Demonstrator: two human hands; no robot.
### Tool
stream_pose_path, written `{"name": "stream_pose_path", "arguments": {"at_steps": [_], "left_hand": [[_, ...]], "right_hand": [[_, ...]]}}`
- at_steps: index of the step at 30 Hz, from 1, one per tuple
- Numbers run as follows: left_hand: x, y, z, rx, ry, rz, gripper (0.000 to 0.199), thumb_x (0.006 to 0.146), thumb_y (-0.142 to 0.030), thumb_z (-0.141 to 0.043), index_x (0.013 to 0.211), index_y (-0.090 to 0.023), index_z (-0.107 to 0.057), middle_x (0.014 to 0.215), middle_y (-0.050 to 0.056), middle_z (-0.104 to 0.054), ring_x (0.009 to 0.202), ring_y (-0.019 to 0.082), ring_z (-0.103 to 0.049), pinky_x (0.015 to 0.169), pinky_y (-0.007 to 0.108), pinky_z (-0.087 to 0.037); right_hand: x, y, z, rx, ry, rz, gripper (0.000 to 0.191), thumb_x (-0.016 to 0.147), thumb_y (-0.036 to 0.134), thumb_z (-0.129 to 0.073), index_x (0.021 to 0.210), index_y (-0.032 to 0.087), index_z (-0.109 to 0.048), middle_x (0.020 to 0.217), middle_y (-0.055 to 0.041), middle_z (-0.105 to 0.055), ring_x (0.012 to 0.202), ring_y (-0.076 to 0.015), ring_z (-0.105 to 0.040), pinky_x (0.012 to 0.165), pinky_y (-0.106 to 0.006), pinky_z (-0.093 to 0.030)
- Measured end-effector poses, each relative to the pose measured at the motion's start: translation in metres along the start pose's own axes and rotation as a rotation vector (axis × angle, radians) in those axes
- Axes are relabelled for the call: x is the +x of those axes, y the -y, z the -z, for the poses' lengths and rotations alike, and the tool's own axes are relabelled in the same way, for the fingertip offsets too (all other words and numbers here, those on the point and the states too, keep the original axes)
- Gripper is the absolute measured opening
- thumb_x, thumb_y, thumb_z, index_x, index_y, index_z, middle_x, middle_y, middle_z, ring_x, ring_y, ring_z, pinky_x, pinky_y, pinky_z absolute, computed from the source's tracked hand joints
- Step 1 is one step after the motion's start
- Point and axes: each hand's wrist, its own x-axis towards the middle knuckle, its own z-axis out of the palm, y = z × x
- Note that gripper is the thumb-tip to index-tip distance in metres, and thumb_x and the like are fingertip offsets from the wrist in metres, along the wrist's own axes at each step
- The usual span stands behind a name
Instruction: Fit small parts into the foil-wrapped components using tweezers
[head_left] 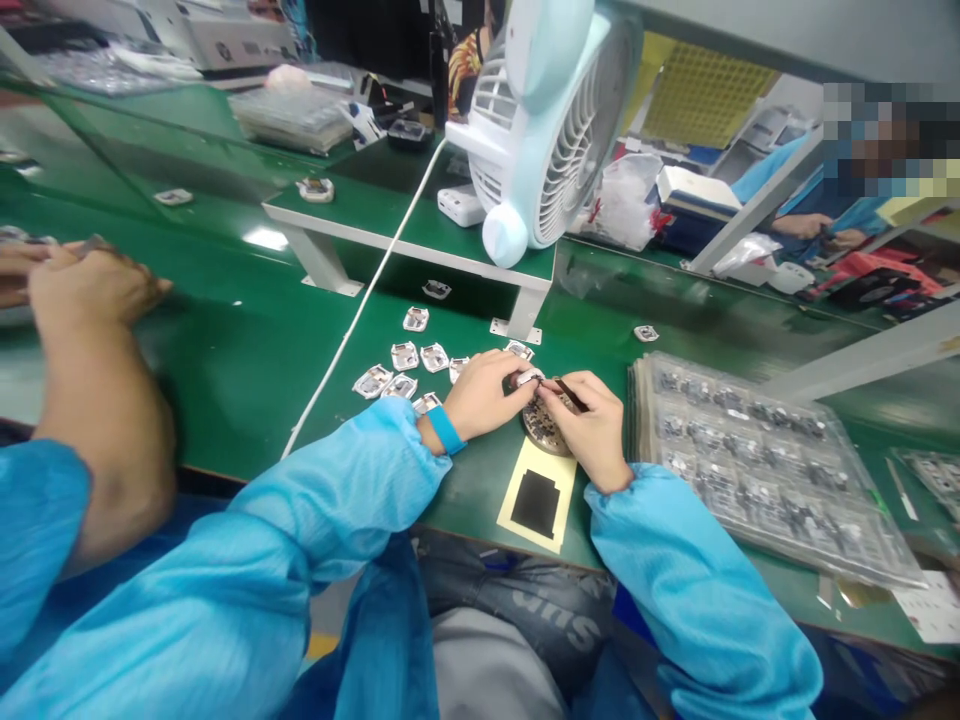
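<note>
My left hand (487,395) is closed on a small white housing (529,377), holding it above a round dish (546,425) of tiny dark parts. Between the fingers of my right hand (592,420) is a pair of dark tweezers (571,394), its tip close to the housing. My fingers hide part of both. Under the dish's near side lies a yellow sheet (514,500) with a black patch (535,503) on it. Several similar white housings (404,356) lie on the green table beyond and left of my left hand.
Stacked clear trays (750,470) of parts stand to the right. A fan (540,140) sits on a raised shelf (420,241), its white cable (367,295) crossing the table. At the left, a co-worker's arm (105,370) rests; another person works beyond the right post.
</note>
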Motion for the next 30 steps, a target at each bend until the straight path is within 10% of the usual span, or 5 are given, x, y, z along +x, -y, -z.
{"name": "stream_pose_path", "arguments": {"at_steps": [17,30], "left_hand": [[0.002,0.002,0.005,0.06,-0.005,0.098,0.011,0.089,-0.03,-0.066,0.084,-0.024,-0.073,0.079,0.002,-0.072,0.078,0.022,-0.064,0.074,0.034,-0.045],[0.093,0.086,0.075,0.418,-0.058,0.633,0.036,0.086,-0.045,-0.069,0.106,-0.016,-0.076,0.109,0.02,-0.075,0.105,0.037,-0.067,0.091,0.046,-0.047]], "right_hand": [[0.002,-0.004,0.0,-0.015,0.148,0.009,0.011,0.095,0.03,-0.066,0.091,0.021,-0.07,0.093,-0.0038,-0.067,0.088,-0.0187,-0.064,0.081,-0.032,-0.051],[-0.001,-0.016,0.005,-0.189,0.133,-0.07,0.025,0.095,0.04,-0.062,0.093,0.02,-0.077,0.086,-0.0056,-0.069,0.083,-0.0224,-0.064,0.075,-0.035,-0.047]]}}
